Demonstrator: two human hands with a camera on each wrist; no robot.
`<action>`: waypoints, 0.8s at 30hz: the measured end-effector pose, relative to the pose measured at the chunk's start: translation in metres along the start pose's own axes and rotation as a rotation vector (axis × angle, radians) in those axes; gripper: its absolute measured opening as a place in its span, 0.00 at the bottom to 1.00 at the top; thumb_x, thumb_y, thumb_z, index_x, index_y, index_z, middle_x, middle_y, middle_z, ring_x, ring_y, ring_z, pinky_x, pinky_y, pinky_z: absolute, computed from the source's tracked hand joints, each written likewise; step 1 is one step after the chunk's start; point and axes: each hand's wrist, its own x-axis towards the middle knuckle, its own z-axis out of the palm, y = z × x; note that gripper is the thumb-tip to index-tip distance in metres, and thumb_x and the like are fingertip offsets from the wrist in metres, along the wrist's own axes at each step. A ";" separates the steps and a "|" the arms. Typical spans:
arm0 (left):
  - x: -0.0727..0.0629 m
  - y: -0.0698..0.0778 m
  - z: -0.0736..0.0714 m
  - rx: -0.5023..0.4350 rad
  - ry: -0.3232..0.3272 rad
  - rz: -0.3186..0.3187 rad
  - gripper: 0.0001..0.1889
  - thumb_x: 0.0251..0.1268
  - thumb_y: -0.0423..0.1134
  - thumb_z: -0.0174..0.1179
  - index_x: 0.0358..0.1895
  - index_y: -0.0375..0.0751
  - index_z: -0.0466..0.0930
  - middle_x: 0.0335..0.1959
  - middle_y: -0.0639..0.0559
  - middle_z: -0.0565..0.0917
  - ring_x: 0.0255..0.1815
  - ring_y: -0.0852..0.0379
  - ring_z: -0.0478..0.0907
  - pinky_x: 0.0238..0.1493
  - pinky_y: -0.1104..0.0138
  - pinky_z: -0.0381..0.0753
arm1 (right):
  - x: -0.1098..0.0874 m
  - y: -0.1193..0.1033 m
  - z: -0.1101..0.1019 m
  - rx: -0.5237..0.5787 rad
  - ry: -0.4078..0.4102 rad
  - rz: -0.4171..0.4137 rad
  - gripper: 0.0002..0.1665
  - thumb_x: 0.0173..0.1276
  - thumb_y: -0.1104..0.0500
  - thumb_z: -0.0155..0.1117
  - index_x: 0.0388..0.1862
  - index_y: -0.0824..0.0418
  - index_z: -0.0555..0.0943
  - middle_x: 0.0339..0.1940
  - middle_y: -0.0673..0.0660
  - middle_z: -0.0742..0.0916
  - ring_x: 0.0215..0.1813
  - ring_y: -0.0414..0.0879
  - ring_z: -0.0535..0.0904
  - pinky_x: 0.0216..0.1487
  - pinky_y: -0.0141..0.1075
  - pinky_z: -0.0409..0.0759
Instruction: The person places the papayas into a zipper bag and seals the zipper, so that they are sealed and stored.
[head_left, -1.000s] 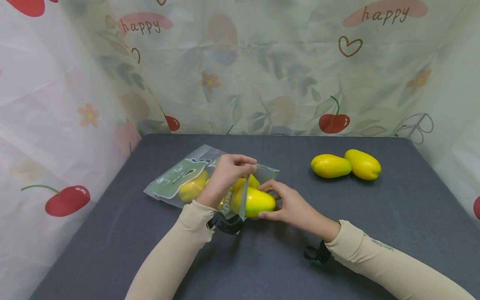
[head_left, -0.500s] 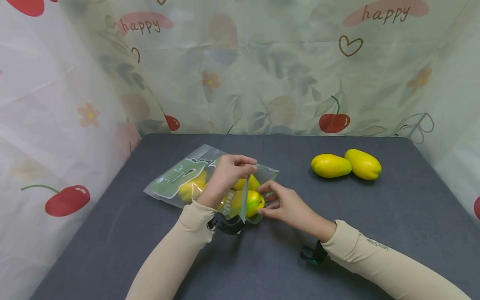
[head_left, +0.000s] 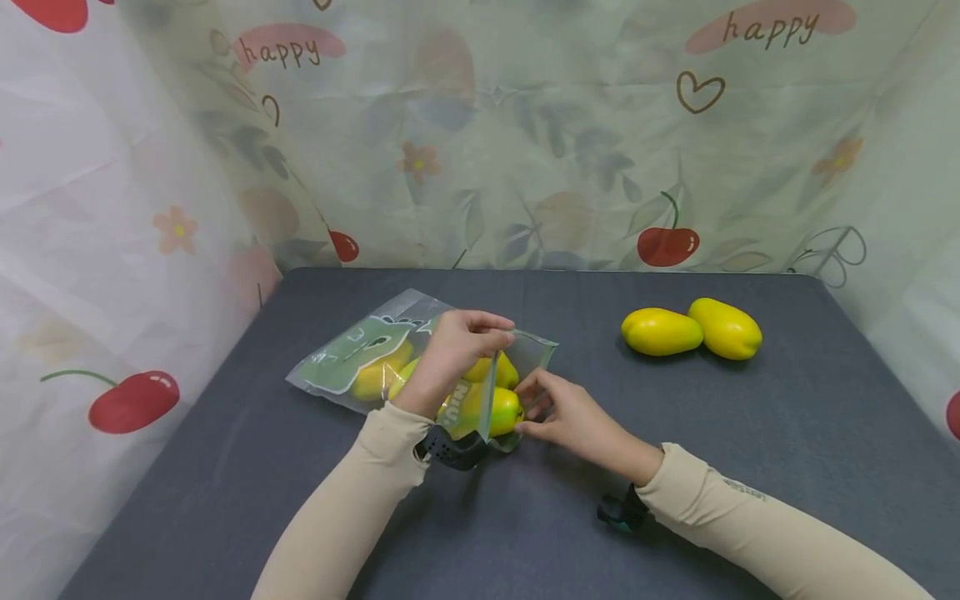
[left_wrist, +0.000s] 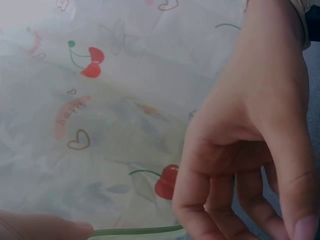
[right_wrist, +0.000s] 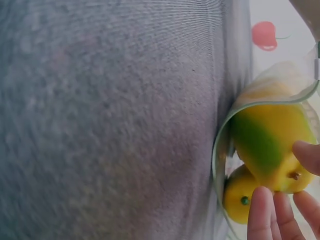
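Observation:
A clear zip bag (head_left: 330, 367) with a green printed front lies on its side, several yellow mangoes inside. My left hand (head_left: 450, 354) pinches the upper rim of its mouth; in the left wrist view a fingertip (left_wrist: 75, 230) presses the green rim strip (left_wrist: 135, 231). Just inside the mouth lies a yellow-green mango (head_left: 502, 411), its end facing my right hand (head_left: 566, 412). The right wrist view has the thumb (right_wrist: 307, 156) against that mango's end and loosely extended fingers (right_wrist: 260, 212) at its lower side. Beside it is another mango (right_wrist: 239, 197).
Two more mangoes, one (head_left: 662, 332) touching the other (head_left: 726, 329), lie at the back right of the dark table (head_left: 675, 408). A patterned curtain (head_left: 525, 167) hangs behind the table, and white sheeting (head_left: 112, 250) covers the left side.
The front mango has gone leftward, deeper into the bag. My right hand has followed it slightly left and let its grip loosen. My left hand has stayed on the rim.

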 end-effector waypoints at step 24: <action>0.001 0.000 0.002 -0.005 -0.001 0.010 0.12 0.62 0.37 0.64 0.48 0.38 0.85 0.47 0.48 0.85 0.47 0.48 0.80 0.54 0.54 0.79 | 0.001 0.005 0.010 -0.040 -0.089 0.025 0.20 0.62 0.63 0.69 0.52 0.55 0.76 0.53 0.54 0.84 0.42 0.43 0.82 0.43 0.32 0.82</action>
